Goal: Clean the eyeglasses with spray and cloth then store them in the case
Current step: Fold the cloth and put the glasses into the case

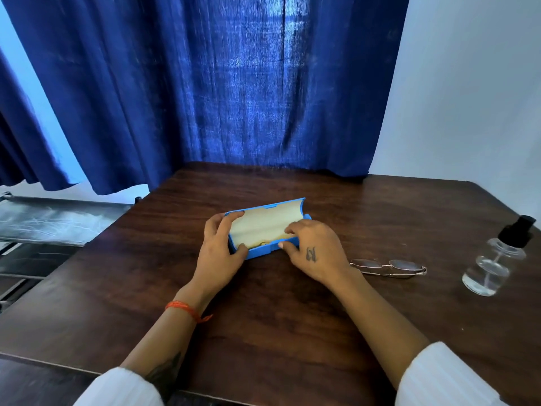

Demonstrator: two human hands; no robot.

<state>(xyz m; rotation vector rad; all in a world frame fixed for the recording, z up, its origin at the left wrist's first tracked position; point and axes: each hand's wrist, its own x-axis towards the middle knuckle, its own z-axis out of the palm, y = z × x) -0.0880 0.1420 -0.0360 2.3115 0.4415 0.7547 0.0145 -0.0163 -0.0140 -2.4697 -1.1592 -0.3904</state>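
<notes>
At the far left, beside the surface [117,288], stands a dark rack [58,221] with a shiny top, under the hem of a blue curtain [205,83] that hangs behind the scene.

Near the middle of the brown wooden surface lies the blue case [265,250], open, with its lid standing up on the far side and a cream lining inside. Something small and yellow shows at the bottom of the case; I cannot tell what it is.

The left hand [218,247] grips the left end of the case: the thumb lies on the near rim and the fingers curl over the top edge of the lid. An orange thread is tied on this wrist.

The right hand [314,249] holds the right part of the case, with the thumb on the near wall and the fingers curled over the rim into the inside.

Just right of this hand the glasses [389,268] lie folded on the surface, outside the case.

Further right, near the edge, stands the clear spray bottle [494,262] with a black top and some liquid inside.
</notes>
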